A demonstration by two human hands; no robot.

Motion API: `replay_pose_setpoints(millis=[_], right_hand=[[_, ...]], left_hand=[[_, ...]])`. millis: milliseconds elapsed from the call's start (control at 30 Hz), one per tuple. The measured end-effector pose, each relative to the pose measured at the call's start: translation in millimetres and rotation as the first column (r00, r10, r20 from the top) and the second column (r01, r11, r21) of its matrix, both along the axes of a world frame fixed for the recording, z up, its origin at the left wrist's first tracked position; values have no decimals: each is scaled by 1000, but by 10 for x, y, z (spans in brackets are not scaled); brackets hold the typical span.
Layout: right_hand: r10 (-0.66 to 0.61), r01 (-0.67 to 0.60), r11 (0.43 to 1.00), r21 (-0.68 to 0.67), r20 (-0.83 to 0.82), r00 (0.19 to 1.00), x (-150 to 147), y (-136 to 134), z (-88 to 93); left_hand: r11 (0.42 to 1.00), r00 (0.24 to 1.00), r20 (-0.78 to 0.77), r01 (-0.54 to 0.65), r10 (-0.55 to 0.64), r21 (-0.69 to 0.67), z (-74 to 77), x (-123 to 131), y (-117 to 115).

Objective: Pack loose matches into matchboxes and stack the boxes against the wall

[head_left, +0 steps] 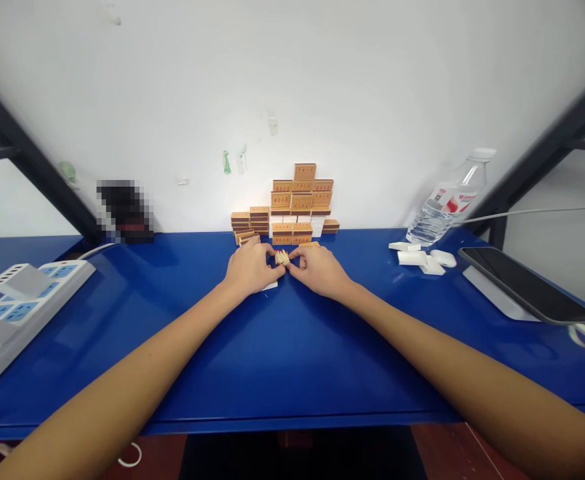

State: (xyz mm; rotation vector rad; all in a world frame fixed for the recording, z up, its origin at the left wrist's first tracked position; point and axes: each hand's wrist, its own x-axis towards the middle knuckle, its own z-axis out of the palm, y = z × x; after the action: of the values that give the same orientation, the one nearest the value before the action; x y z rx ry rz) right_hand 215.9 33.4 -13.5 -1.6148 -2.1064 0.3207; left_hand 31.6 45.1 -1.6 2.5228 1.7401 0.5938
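Observation:
A small bundle of matches (282, 257) with red heads is pinched between my two hands over the blue table. My left hand (250, 267) closes its thumb and finger on the bundle's left side. From the right, my right hand (319, 270) presses thumb and fingertips against the other side. Under my left hand shows the edge of a white piece (271, 285), mostly hidden. Orange-brown matchboxes (302, 200) are stacked in a stepped pile against the wall just beyond my hands. One more matchbox (309, 244) lies partly behind my right hand.
A clear water bottle (447, 197) leans on the wall at the right. In front of it lie several white pieces (412, 258), then a phone (527, 283) on a stand. At the left rests a power strip (67, 283) with plugs. The blue table (282, 360) ends near me.

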Motion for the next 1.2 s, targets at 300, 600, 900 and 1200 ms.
replay_pose_setpoints(millis=[300,600,900,1200], right_hand=[[-20,20,998,58,10,1000,0,34,-50],[-1,-1,998,61,43,999,20,29,-45],[3,-4,999,48,14,1000,15,17,-27],[3,-3,999,48,14,1000,23,23,-40]], left_hand=[[1000,1000,18,5,-5,4,-15,-31,38],[1000,999,-47,18,-19,-20,0,-29,34],[999,1000,-14,5,-6,-43,-15,-44,41],[999,1000,-5,-8,8,-44,-15,-61,55]])
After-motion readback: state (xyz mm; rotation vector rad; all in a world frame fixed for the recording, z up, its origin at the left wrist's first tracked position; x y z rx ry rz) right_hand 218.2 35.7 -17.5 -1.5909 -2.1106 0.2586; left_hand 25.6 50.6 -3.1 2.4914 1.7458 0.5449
